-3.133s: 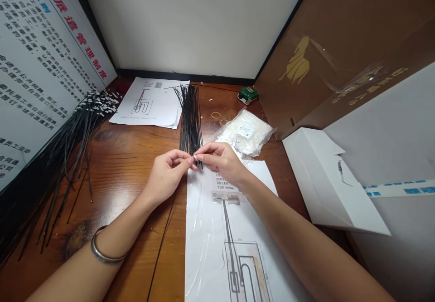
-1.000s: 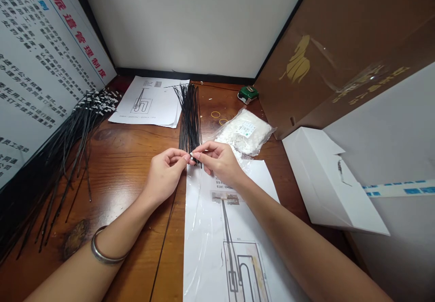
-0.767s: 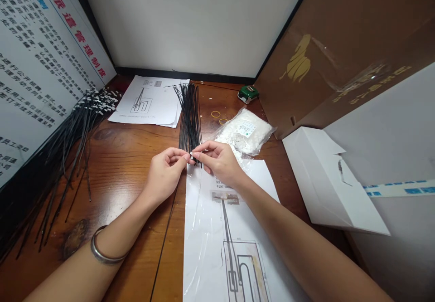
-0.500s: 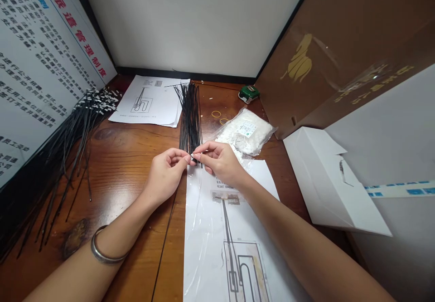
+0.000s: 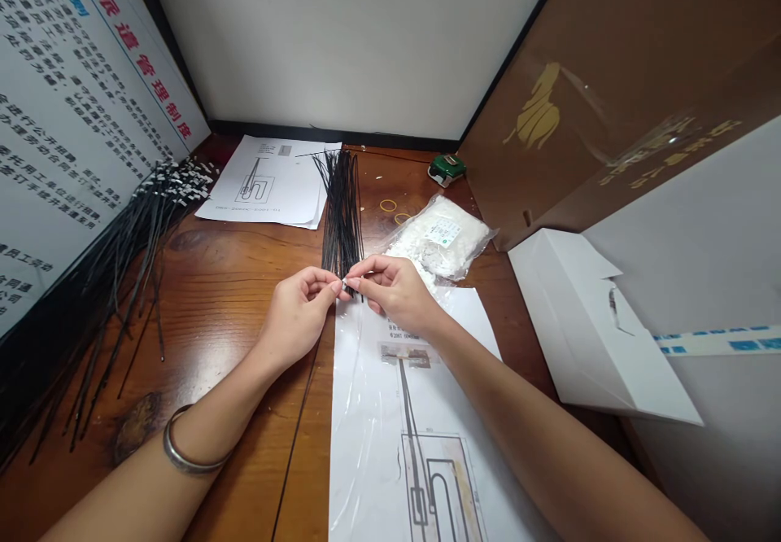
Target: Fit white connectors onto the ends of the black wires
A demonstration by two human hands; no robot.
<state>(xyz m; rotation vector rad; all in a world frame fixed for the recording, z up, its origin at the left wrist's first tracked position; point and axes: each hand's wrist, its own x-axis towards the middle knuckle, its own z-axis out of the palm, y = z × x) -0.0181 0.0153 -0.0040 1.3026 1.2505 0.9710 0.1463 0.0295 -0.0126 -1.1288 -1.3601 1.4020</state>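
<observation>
My left hand (image 5: 303, 308) and my right hand (image 5: 394, 290) meet fingertip to fingertip at the near end of a bundle of thin black wires (image 5: 342, 208). Thumb and forefinger of my left hand are pinched, with a black wire's end apparently between them, mostly hidden. A tiny white connector piece (image 5: 344, 283) shows in the pinch of my right hand. Behind that hand lies a clear plastic bag of small white pieces (image 5: 444, 237). Under both wrists spreads a plastic-covered drawing sheet (image 5: 366, 428).
More black wires with white ends (image 5: 176, 180) lean along the left board. Printed sheets (image 5: 274, 188) lie at the back. A green tape measure (image 5: 447, 169), yellow rubber bands (image 5: 388, 205), a brown carton (image 5: 610, 78) and an open white box (image 5: 579, 338) stand at the right.
The fingertips have shifted very slightly around the small white piece, which shows less now. The rest looks unmoved.
</observation>
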